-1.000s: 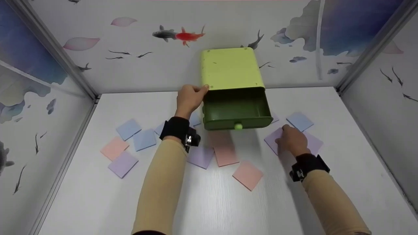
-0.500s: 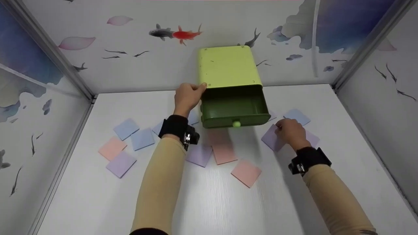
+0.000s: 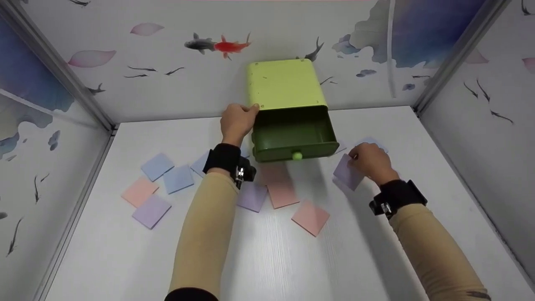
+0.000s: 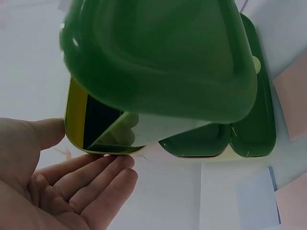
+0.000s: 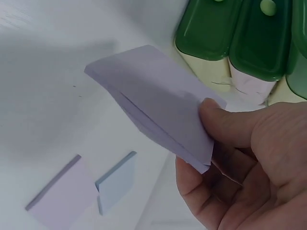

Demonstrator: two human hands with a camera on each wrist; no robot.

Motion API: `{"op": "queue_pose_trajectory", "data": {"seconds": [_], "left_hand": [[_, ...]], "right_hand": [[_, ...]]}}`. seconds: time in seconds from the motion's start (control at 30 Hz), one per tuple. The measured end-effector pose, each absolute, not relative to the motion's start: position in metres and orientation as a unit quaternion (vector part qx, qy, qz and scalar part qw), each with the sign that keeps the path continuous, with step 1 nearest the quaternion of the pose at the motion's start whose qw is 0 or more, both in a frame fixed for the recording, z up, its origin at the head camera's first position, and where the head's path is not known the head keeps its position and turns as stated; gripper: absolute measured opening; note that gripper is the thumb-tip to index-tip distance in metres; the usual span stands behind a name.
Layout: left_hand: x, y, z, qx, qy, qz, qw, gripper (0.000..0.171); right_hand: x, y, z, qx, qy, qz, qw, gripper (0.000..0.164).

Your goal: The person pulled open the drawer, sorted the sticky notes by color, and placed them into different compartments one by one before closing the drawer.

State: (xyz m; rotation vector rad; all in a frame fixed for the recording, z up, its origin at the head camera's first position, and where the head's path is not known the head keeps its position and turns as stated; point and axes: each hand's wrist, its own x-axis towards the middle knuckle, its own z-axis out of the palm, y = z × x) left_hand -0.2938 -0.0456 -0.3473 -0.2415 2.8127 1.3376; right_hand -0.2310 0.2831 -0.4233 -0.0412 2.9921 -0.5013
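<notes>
A small chest of drawers with a yellow-green top (image 3: 286, 83) stands against the back wall. Its green top drawer (image 3: 273, 154) is pulled out, with a round knob in front. My left hand (image 3: 239, 121) grips the front left corner of the chest, thumb on the top and fingers along the side; the left wrist view has the drawer's underside (image 4: 163, 91) above that hand (image 4: 72, 187). Between thumb and fingers my right hand (image 3: 372, 163) pinches a purple sticky-note pad (image 3: 348, 172). In the right wrist view the pad (image 5: 153, 96) is tilted above the table, its layers slightly spread.
Blue (image 3: 178, 179), pink (image 3: 310, 217) and purple (image 3: 151, 211) pads lie scattered left of and in front of the chest. A blue pad (image 3: 372, 143) lies behind my right hand. Printed walls (image 3: 167, 92) border the white table (image 3: 267, 259).
My right hand has taken up the purple pad and lifted it off the table. The left hand keeps its grip on the chest. The whole head view has shifted slightly.
</notes>
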Motion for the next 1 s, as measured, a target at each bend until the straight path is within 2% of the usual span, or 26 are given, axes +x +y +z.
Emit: {"op": "queue_pose_trajectory", "data": {"seconds": [0.23,0.47,1.0], "left_hand": [[-0.293,-0.042,-0.346,-0.077,0.906,0.415,-0.026,0.041],[-0.29,-0.043,-0.349,-0.067,0.908,0.413,-0.03,0.04],[-0.29,-0.044,-0.349,-0.076,0.904,0.42,-0.021,0.037]], "right_hand": [[-0.229,0.285,-0.404,-0.018,0.986,-0.162,0.039,0.021],[-0.227,0.283,-0.381,-0.022,0.987,-0.157,0.011,0.021],[-0.227,0.262,-0.312,-0.039,0.98,-0.144,-0.132,0.026]]}}
